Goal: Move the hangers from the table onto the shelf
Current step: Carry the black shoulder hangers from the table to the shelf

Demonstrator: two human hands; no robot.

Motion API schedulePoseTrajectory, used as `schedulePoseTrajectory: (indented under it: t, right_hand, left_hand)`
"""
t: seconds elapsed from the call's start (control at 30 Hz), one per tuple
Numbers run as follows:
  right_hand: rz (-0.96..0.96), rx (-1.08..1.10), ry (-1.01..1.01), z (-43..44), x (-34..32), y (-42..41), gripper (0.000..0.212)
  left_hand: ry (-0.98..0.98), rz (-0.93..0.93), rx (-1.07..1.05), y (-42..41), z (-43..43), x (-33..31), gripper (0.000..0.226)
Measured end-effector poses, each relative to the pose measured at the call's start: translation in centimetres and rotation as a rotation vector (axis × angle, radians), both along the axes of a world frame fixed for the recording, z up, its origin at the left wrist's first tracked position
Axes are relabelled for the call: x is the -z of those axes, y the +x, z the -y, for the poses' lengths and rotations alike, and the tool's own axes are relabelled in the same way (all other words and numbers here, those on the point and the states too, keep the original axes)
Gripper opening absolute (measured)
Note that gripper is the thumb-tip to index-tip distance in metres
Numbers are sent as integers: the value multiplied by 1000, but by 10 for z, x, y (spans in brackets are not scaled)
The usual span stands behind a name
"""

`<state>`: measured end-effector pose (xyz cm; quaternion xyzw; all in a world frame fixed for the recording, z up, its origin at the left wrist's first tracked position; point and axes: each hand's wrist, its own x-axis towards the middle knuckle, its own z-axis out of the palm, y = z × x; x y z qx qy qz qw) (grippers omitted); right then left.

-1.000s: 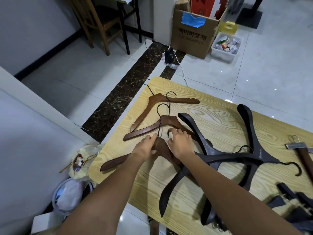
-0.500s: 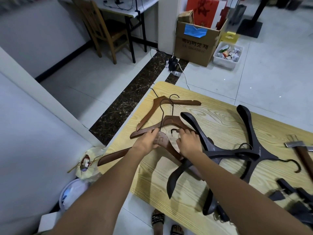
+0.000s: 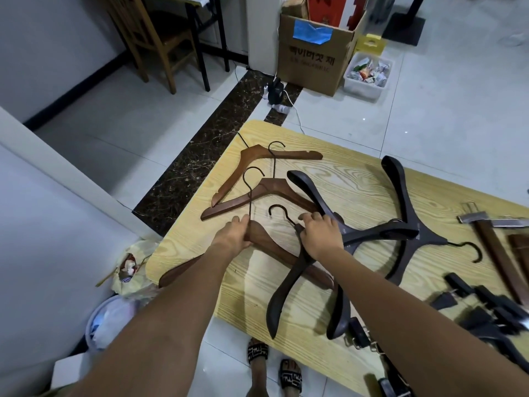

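Several hangers lie on a light wooden table [image 3: 357, 184]. My left hand [image 3: 233, 236] grips the neck of a brown wooden hanger [image 3: 274, 250], its thin hook standing up past my fingers. My right hand [image 3: 322, 236] holds the neck of a dark thick hanger [image 3: 286, 296] with its hook pointing left. Two more brown hangers [image 3: 266, 193] lie just beyond my hands. Other dark hangers [image 3: 406, 224] are crossed to the right. No shelf is in view.
Clip hangers and dark parts [image 3: 492, 305] crowd the table's right side. On the floor are a cardboard box [image 3: 312, 61], a white bin [image 3: 367, 75], a wooden chair [image 3: 154, 38], and a trash bag [image 3: 128, 270] by the white wall at left. My sandalled feet [image 3: 274, 365] stand below the table edge.
Both hands have separated the two hangers: the brown one's neck is raised in my left hand, and my right hand has shifted right onto the dark hanger's neck. The view has tilted up slightly.
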<state>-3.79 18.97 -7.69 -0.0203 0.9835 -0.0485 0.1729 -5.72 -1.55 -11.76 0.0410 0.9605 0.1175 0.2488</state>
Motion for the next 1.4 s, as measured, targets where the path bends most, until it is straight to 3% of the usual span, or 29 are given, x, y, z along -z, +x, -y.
schedulePoseTrajectory:
  t: [0.4,0.53,0.7,0.8,0.97,1.13,1.27,1.4]
  right_hand:
    - [31,11,0,-16,5,6,42]
    - [25,14,-2,-20,2,6,42]
    - [20,21,-3,-23,-1,7,40]
    - [19,20,8,-26,-1,8,40]
    - [16,26,16,-32,2,12,41]
    - [16,35,17,-34,5,12,41]
    - [17,29,14,-31,7,11,42]
    - [4,34,-12,-29,7,7,40]
  left_hand:
    - [-117,-49,1,12,-12,11,56]
    - [-183,-160,-12,20,-29,3,58]
    - [18,-248,27,24,-67,-13,47]
    - [129,-187,131,24,-90,-14,43]
    - [135,-36,111,26,-102,-8,52]
    - [220,140,91,31,-102,-9,83]
    - [179,159,149,34,-106,-10,106]
    - [192,197,190,33,-113,-9,90]
